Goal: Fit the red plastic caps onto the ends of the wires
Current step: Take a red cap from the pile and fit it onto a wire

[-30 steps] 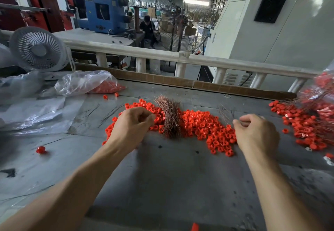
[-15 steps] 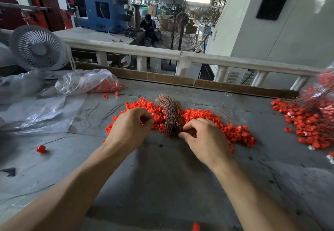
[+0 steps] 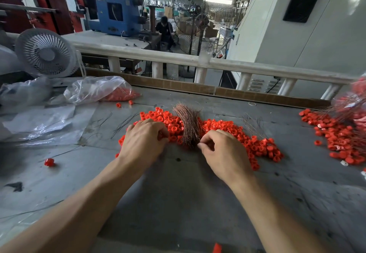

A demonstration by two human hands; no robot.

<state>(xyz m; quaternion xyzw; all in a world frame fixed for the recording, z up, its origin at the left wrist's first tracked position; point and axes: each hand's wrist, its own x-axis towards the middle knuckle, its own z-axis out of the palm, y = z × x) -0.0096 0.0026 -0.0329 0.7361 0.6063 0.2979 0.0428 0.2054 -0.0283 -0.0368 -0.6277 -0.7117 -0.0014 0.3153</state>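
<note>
Right hand (image 3: 223,153) has reached wire bundle (image 3: 189,128); near table (image 3: 178,203) bare.

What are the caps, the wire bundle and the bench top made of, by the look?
Red caps: moulded plastic, likely, with a uniform bright colour and slight sheen. Wire bundle: thin metal strands with a coppery-brown tint, possibly copper or coated steel. Bench top: dull grey, scuffed and stained, maybe sheet metal or painted board; I cannot tell which.

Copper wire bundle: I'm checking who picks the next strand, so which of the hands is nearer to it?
Right. The right hand pinches at the copper wire bundle's near end; the left hand rests left of it, on red caps.
</note>
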